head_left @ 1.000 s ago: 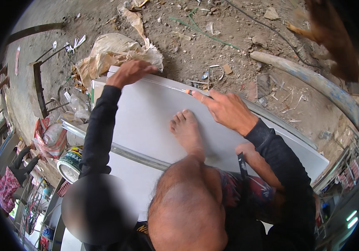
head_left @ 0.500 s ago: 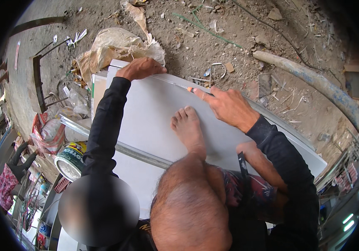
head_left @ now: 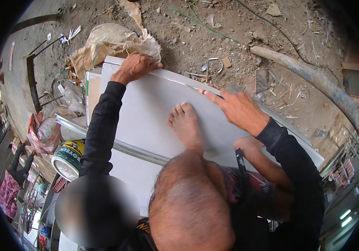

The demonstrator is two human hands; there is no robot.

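A large white board [head_left: 154, 108] lies under me, with my bare foot [head_left: 184, 121] planted on it. At its far left edge my left hand [head_left: 135, 67] is closed over the rim, with the fingertips partly hidden. A thin, pale line runs along the board's far edge. My right hand [head_left: 240, 106] is closed round a slim orange-and-black cutter knife [head_left: 209, 93], mostly hidden in the fingers. The knife's narrow tip points left and meets the line near the edge. A grey metal channel [head_left: 141, 154] crosses the white surface left of my knee.
Beyond the board is dirt ground with debris, a torn sack [head_left: 108, 44] and a long worn pole [head_left: 309, 75]. A paint bucket [head_left: 67, 161] and a red-white bag [head_left: 43, 134] stand at left. Farther left, a person in pink patterned clothing [head_left: 8, 190] is partly visible.
My right hand and the knife have shifted right along the board's far edge. My left hand stays at the far left edge; the whole view has shifted slightly.
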